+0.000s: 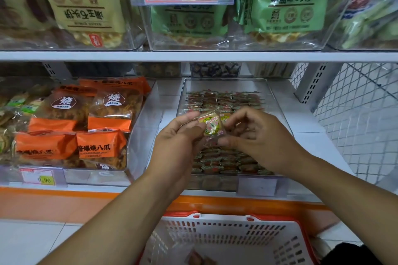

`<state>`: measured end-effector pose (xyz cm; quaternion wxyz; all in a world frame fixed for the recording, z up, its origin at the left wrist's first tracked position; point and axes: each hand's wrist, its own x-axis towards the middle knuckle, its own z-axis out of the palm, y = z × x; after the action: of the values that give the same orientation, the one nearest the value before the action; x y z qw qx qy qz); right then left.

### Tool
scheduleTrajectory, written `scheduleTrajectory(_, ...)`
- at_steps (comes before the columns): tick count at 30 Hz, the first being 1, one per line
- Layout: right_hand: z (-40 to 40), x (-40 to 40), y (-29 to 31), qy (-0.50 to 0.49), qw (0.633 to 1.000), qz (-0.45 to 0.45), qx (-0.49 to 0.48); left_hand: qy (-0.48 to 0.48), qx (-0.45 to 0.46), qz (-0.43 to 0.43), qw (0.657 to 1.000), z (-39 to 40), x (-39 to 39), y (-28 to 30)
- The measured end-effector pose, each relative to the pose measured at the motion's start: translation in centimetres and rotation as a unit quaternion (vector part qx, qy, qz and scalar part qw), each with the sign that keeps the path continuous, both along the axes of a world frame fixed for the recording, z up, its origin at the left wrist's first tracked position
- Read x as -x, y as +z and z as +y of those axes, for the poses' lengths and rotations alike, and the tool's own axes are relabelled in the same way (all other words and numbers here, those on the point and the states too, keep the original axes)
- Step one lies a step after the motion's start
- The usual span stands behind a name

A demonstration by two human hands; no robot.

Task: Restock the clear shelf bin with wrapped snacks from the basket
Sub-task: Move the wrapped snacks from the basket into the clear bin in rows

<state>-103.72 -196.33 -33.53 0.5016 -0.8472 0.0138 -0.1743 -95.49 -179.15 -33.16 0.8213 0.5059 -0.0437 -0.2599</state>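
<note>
- A wrapped snack [210, 123] with a yellow-green label is pinched between the curled fingers of the left hand [183, 133], held above the clear shelf bin [277, 101].
- The right hand [253, 133] is curled at the snack's other edge; whether it truly grips the wrapper cannot be told.
- The snack is probably held over the bin so it can be lined up with the rows of snacks already laid flat inside.
- The basket [226, 234] is kept directly below the shelf, within easy reach; few pieces are seen in it.
</note>
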Motion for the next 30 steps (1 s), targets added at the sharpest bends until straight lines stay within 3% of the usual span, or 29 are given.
scheduleTrajectory(9, 0.0, -1.4, -0.8, -0.009, 0.977, 0.100, -0.188, -0.007, 0.011, -0.013, 1.000, -0.6, 0.3, -0.4)
scheduleTrajectory(12, -1.1, -2.1, -0.3, -0.051, 0.967, 0.083, -0.234, -0.015, -0.143, -0.086, 0.986, -0.6, 0.0, -1.1)
scheduleTrajectory(13, -1.7, -2.3, -0.1, -0.062, 0.972, 0.075, -0.212, -0.031, -0.240, -0.151, 0.958, -0.6, -0.2, -1.4)
scheduleTrajectory(14, -2.4, -2.6, -0.1, -0.083, 0.986, 0.068, -0.130, -0.056, -0.335, -0.230, 0.912, -0.5, -0.2, -1.8)
scheduleTrajectory(16, -3.6, -3.3, -0.7, -0.122, 0.982, 0.082, 0.115, -0.105, -0.447, -0.367, 0.809, -0.6, -0.1, -2.7)
scheduleTrajectory(17, -3.7, -3.7, -1.1, -0.126, 0.966, 0.098, 0.203, -0.118, -0.472, -0.401, 0.776, -0.7, -0.1, -3.1)
scheduleTrajectory(20, -3.4, -4.8, -2.7, -0.113, 0.947, 0.130, 0.272, -0.153, -0.486, -0.412, 0.756, -0.8, -0.1, -4.0)
scheduleTrajectory(26, -3.4, -6.0, -4.5, -0.154, 0.951, 0.073, 0.259, -0.188, -0.524, -0.432, 0.710, -1.3, -1.0, -5.0)
scheduleTrajectory(30, -3.8, -6.7, -4.9, -0.183, 0.941, 0.045, 0.283, -0.194, -0.542, -0.421, 0.701, -1.7, -1.2, -5.2)
